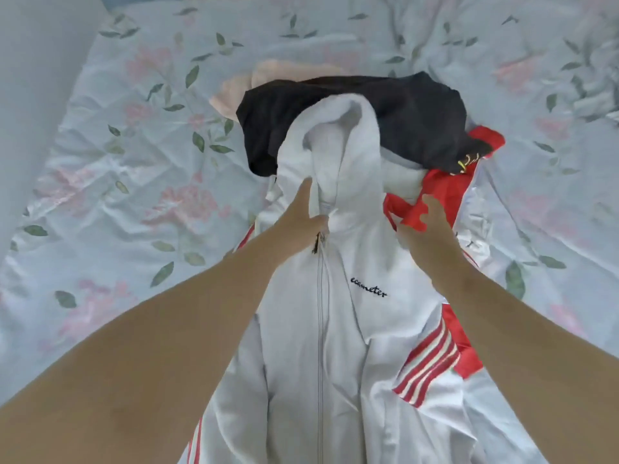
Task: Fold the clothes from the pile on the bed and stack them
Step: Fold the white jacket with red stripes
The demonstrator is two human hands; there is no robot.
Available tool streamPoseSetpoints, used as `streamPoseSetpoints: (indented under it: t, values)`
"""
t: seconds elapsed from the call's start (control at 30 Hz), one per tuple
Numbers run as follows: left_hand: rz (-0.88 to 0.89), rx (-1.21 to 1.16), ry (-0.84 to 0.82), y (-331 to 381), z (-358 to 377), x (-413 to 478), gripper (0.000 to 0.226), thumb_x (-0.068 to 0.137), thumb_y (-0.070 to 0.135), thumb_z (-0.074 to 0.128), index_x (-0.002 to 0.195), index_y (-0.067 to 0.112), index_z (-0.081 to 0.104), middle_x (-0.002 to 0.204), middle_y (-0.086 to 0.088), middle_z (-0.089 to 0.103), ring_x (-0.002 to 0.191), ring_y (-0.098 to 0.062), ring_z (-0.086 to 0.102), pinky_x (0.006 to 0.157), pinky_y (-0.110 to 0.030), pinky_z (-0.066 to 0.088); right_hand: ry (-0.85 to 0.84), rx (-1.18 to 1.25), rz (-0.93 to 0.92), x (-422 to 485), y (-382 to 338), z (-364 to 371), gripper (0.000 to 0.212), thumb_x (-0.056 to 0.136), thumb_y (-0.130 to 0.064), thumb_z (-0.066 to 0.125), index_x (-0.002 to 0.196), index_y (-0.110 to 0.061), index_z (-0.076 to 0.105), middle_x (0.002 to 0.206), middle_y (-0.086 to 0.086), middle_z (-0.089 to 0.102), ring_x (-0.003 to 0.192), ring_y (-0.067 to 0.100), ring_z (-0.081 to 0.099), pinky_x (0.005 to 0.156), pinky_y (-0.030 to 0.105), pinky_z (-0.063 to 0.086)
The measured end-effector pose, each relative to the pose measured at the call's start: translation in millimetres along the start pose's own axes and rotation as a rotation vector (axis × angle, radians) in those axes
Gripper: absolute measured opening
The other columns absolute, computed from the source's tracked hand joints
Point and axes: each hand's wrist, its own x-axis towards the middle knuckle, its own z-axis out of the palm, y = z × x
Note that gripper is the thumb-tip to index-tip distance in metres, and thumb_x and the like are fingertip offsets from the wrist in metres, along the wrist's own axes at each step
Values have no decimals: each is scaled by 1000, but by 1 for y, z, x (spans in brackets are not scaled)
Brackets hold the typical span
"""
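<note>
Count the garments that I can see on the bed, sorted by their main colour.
white jacket: 1
black garment: 1
red garment: 1, if it is not part of the jacket
peach garment: 1
Total: 4

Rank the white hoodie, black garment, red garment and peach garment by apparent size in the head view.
1. white hoodie: largest, though it is nearest the camera.
2. black garment.
3. red garment and peach garment: both mostly buried, so not ranked against each other.
</note>
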Motion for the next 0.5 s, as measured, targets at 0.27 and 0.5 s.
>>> streamPoseSetpoints:
  t: [0.27, 0.5]
  values:
    - [-165, 251, -206, -90, 58, -19, 66, 99, 22, 43, 152, 24, 4, 159, 5, 6, 145, -14, 14, 111, -28, 18, -61, 169, 440, 0, 103, 30, 43, 86, -19, 52, 110, -44, 28, 54, 6, 45, 35, 14, 38, 33, 15, 30]
    - [-151, 267, -129, -113, 78, -16, 64, 98, 25, 45, 152, 24, 10, 159, 9, 8, 143, -10, 17, 104, -22, 19, 226, 357, 275, 22, 102, 16, 30, 90, 0, 33, 71, -22, 37, 61, 6, 44, 46, 19, 45, 48, 32, 46]
